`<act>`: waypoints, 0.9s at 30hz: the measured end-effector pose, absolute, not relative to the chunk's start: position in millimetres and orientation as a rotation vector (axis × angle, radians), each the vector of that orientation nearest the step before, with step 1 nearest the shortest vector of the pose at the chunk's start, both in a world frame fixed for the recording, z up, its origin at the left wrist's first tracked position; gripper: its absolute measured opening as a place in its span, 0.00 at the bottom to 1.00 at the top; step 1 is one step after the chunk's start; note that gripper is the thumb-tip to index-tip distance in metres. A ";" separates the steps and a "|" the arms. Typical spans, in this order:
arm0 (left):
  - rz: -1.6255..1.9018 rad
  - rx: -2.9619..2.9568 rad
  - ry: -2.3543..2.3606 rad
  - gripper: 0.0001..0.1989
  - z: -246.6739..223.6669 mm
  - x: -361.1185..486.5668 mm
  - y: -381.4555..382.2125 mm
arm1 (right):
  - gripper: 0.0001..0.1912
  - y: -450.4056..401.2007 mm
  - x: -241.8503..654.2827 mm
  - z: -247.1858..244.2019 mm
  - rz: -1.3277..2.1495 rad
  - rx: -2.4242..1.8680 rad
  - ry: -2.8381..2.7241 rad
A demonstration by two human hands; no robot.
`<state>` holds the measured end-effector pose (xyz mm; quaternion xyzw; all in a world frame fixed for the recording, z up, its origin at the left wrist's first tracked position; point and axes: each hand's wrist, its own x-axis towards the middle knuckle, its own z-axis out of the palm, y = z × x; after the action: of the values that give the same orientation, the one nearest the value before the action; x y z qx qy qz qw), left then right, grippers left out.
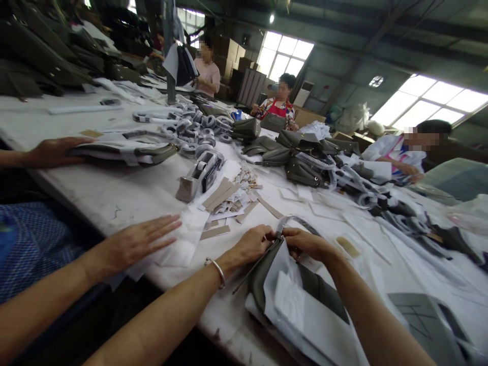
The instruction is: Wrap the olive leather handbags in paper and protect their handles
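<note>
Head-worn view, facing forward and down across table (129, 203), left hand (249, 244), right hand (310, 244) near

No brand or number can be read. Right of the bag (322, 290), a grey panel (436, 325) bears dark, character-like strokes (415, 320), too unclear to read. Well left of the bag, a small illegible scribble (116, 211) marks the tabletop (145, 190).

The bag (324, 292) looks smooth, matt and leathery, the bracelet (218, 268) glossy metal
</note>
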<state>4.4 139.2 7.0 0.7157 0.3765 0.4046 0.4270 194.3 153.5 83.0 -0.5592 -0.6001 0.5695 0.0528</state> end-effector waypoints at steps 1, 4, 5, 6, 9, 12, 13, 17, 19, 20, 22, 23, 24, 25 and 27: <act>1.054 1.764 0.969 0.08 7.7 5.7 138.5 | 0.12 152.1 195.2 84.9 1.792 -1.626 -1.791; 1.077 1.734 1.089 0.09 10.3 8.0 137.6 | 0.16 149.9 196.0 87.0 1.927 -1.468 -1.716; 1.044 1.746 1.111 0.10 11.3 8.0 137.5 | 0.16 149.7 195.4 86.8 1.940 -1.465 -1.711; 0.997 1.769 1.122 0.09 12.4 7.5 137.3 | 0.15 149.6 194.2 86.5 1.941 -1.478 -1.712; 0.906 1.839 1.170 0.08 16.1 4.1 135.9 | 0.10 148.8 188.6 86.1 1.898 -1.514 -1.704; 0.827 1.899 1.251 0.10 19.9 0.5 133.5 | 0.09 146.0 182.7 86.7 1.853 -1.528 -1.735; 0.799 1.918 1.273 0.11 20.9 -0.3 132.7 | 0.10 144.9 181.3 86.4 1.833 -1.535 -1.771; 0.732 1.955 1.325 0.11 22.6 -2.0 130.0 | 0.18 141.4 181.3 81.1 1.478 -1.633 -2.014; 0.748 1.945 1.331 0.10 22.7 -2.7 128.8 | 0.21 139.7 185.1 77.7 1.244 -1.698 -2.108; 0.770 1.932 1.331 0.10 22.9 -3.2 128.4 | 0.22 138.5 187.7 76.2 1.168 -1.730 -2.158; 0.842 1.887 1.331 0.09 24.1 -4.8 128.3 | 0.20 135.0 193.4 74.2 1.092 -1.792 -2.263; 0.887 1.853 1.331 0.09 24.9 -5.9 128.8 | 0.16 133.0 196.2 73.5 1.067 -1.824 -2.302; 0.930 1.812 1.326 0.09 25.7 -7.0 129.8 | 0.11 131.1 198.8 73.0 1.036 -1.858 -2.324; 0.966 1.764 1.315 0.08 26.3 -8.1 131.1 | 0.06 129.5 201.2 72.7 1.005 -1.892 -2.327; 1.005 1.659 1.262 0.06 26.4 -9.8 134.2 | 0.05 127.7 205.5 72.7 0.918 -1.942 -2.312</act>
<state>-9.8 134.2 26.4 0.6564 0.4995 0.3976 0.4019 205.5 127.7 72.7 -0.6154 -0.7326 0.2908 -0.0073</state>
